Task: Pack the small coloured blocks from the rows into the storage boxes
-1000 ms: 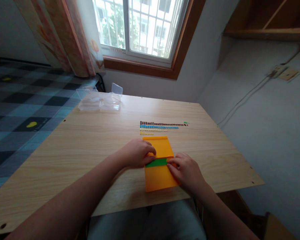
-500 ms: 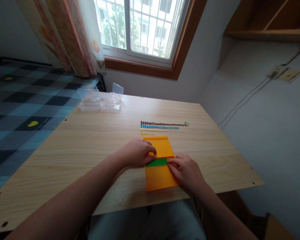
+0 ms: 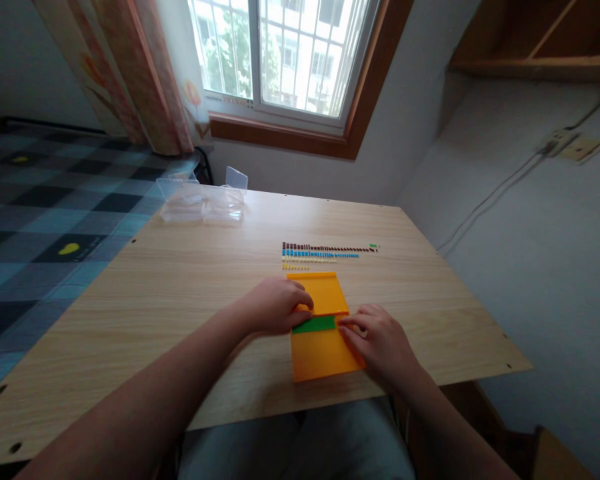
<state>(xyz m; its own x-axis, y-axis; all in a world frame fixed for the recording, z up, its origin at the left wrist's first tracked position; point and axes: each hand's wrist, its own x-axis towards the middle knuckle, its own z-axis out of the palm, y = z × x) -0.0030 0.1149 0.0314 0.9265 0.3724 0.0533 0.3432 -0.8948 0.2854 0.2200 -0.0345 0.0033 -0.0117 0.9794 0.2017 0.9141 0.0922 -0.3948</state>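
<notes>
An orange plastic board [image 3: 323, 357], like a flat case opened out, lies on the table in front of me. A raised ridge crosses its middle, and just below the ridge runs a green strip [image 3: 314, 325]. My left hand [image 3: 283, 303] is closed over the board's left edge, fingers curled by the ridge and thumb at the strip's left end. My right hand [image 3: 373, 333] is over the right edge, its thumb and index finger pinched together close to the strip's right end. Whatever lies between those fingertips is too small to make out.
Beyond the board, rows of tiny pieces are lined up: brown [image 3: 325, 248], blue [image 3: 320, 254] and yellow [image 3: 295, 268], with small green pieces [image 3: 373, 246] at the right. A clear plastic box [image 3: 200, 203] stands at the table's far left. A checked bed [image 3: 55, 213] adjoins that side.
My right hand has shifted slightly right, its fingertips drawing back from the end of the green strip. My left hand keeps its place on the board.
</notes>
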